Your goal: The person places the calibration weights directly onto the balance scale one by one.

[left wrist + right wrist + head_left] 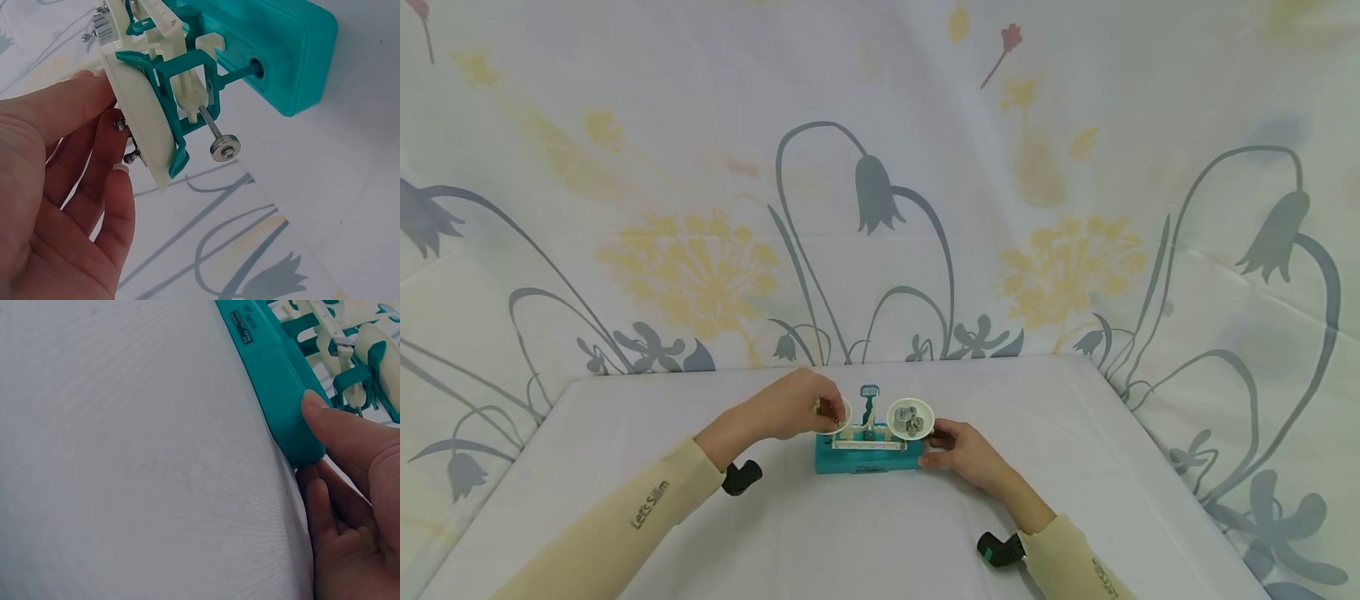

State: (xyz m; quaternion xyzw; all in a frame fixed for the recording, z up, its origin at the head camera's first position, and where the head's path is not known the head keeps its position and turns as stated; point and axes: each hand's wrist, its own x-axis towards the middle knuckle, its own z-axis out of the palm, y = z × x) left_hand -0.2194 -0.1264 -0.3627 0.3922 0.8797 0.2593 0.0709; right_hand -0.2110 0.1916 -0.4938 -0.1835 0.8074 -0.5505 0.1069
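A teal and cream balance scale [870, 454] stands on the table between the hands. My left hand [801, 406] is over the left pan [847, 414], its fingers curled at the pan. Small knobbed metal weights [130, 155] show beside those fingertips in the left wrist view; whether they pinch one is hidden. My right hand [967, 455] holds the right end of the teal base [278, 394], thumb on top and fingers against its end and lower edge. Several silvery metal pieces [909, 421] lie in the right pan [892, 408].
White cloth covers the table [820, 542]. Behind it hangs a flower-printed curtain [880, 275]. A metal adjusting nut [225, 149] projects from the scale's left end. Dark wrist devices [742, 477] sit under both forearms.
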